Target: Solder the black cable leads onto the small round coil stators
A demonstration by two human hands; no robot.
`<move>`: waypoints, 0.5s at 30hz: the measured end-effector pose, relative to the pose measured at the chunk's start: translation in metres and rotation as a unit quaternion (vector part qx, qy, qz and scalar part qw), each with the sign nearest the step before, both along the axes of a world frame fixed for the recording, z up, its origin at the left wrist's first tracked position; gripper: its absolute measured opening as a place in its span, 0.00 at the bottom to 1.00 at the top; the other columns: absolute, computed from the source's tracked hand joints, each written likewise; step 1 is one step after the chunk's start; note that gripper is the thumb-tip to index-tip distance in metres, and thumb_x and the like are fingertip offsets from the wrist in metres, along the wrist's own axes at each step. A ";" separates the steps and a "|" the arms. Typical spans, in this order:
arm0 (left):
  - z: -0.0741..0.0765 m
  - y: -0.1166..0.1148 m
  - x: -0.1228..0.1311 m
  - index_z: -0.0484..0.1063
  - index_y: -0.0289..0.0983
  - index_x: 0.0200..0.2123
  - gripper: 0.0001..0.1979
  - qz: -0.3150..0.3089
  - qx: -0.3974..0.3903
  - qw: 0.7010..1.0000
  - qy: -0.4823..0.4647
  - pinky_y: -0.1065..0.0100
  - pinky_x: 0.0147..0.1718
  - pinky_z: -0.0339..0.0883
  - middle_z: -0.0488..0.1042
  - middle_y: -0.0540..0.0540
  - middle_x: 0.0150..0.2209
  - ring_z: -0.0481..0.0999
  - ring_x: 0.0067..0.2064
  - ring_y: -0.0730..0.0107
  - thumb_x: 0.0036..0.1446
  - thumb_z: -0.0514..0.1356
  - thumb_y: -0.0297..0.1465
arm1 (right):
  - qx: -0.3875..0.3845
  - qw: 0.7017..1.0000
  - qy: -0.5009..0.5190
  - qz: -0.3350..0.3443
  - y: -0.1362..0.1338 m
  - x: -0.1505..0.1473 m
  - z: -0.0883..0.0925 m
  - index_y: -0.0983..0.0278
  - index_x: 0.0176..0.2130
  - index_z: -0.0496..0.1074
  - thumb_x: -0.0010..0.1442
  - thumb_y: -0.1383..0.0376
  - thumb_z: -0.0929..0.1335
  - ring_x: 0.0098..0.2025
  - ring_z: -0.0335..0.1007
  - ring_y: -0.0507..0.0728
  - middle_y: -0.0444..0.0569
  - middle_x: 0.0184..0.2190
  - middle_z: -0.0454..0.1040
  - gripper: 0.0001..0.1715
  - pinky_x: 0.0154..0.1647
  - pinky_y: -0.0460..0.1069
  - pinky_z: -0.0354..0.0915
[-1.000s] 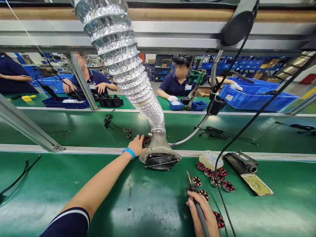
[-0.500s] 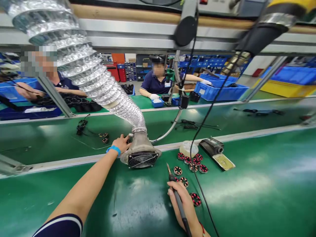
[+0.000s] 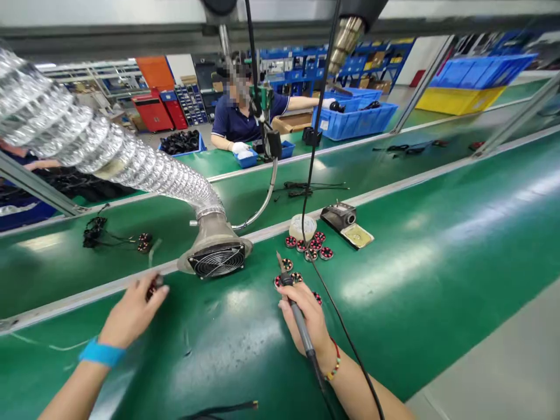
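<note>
My right hand (image 3: 308,321) is closed pen-like around a soldering iron (image 3: 301,324), its tip pointing up and away. Beyond and beside the iron lie several small round motor stators (image 3: 326,253) with red, black and copper segments. To the left, my left hand (image 3: 131,312) pinches another stator (image 3: 154,287) just above the bench, near the pale rail; the fingers partly cover it and it looks blurred. A blue band (image 3: 102,352) circles the left wrist. Between the hands, farther back, sits a fume extractor hood (image 3: 214,248) with a round grille.
A foil duct (image 3: 131,154) rises left from the hood. A soldering iron stand (image 3: 339,216) and a pale translucent tub (image 3: 303,226) stand behind the stators. A black cord (image 3: 311,175) hangs before me. Across the belt, a co-worker (image 3: 245,116) reaches toward a blue crate (image 3: 359,119).
My left hand has drawn back from beside the hood toward me, bringing a stator. The view has swung right and down. My right hand still holds the soldering iron.
</note>
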State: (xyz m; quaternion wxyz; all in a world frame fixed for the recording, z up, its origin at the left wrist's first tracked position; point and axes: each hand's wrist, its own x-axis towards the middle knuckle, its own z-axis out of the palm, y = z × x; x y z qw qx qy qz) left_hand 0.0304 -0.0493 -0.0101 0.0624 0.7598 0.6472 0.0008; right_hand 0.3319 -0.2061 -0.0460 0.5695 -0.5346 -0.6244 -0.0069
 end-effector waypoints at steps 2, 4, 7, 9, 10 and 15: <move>-0.010 -0.044 0.006 0.61 0.37 0.60 0.28 -0.065 -0.063 0.994 0.054 0.62 0.37 0.71 0.69 0.39 0.47 0.77 0.39 0.58 0.62 0.43 0.45 | -0.005 1.000 0.021 -0.001 -0.003 0.001 0.003 0.60 0.46 0.70 0.60 0.74 0.64 0.33 0.70 0.54 0.47 0.33 0.77 0.16 0.33 0.49 0.70; -0.019 -0.077 0.026 0.61 0.39 0.61 0.27 -0.143 -0.082 0.982 0.090 0.61 0.38 0.71 0.69 0.38 0.49 0.76 0.44 0.55 0.62 0.46 0.44 | -0.013 0.999 0.044 -0.003 -0.005 0.002 0.004 0.60 0.46 0.70 0.60 0.73 0.64 0.33 0.71 0.55 0.48 0.33 0.76 0.15 0.33 0.50 0.70; -0.026 -0.100 0.071 0.57 0.41 0.64 0.32 -0.200 -0.097 0.971 0.090 0.61 0.41 0.71 0.67 0.37 0.52 0.74 0.49 0.54 0.60 0.53 0.45 | -0.017 0.998 0.064 -0.006 -0.008 0.005 0.001 0.60 0.47 0.69 0.61 0.72 0.64 0.33 0.71 0.54 0.47 0.33 0.75 0.15 0.35 0.51 0.70; -0.028 -0.103 0.106 0.57 0.41 0.64 0.34 -0.236 -0.104 0.963 0.076 0.61 0.42 0.71 0.66 0.36 0.52 0.72 0.51 0.52 0.58 0.55 0.48 | -0.019 0.998 0.062 -0.013 -0.009 0.008 -0.002 0.59 0.48 0.69 0.62 0.72 0.64 0.33 0.70 0.54 0.46 0.32 0.74 0.15 0.36 0.52 0.70; -0.028 -0.103 0.124 0.57 0.40 0.64 0.36 -0.248 -0.109 0.961 0.060 0.61 0.41 0.71 0.66 0.36 0.53 0.72 0.50 0.51 0.56 0.56 0.50 | -0.022 0.998 0.058 -0.020 -0.009 0.009 -0.003 0.60 0.48 0.69 0.62 0.72 0.64 0.32 0.70 0.54 0.46 0.32 0.74 0.15 0.36 0.52 0.70; -0.022 -0.095 0.184 0.60 0.37 0.61 0.31 -0.272 -0.121 0.947 -0.121 0.58 0.46 0.69 0.64 0.38 0.54 0.73 0.48 0.55 0.60 0.54 0.47 | -0.034 0.995 0.057 -0.071 -0.007 0.018 -0.009 0.62 0.47 0.69 0.63 0.68 0.63 0.34 0.71 0.55 0.48 0.34 0.74 0.12 0.37 0.53 0.70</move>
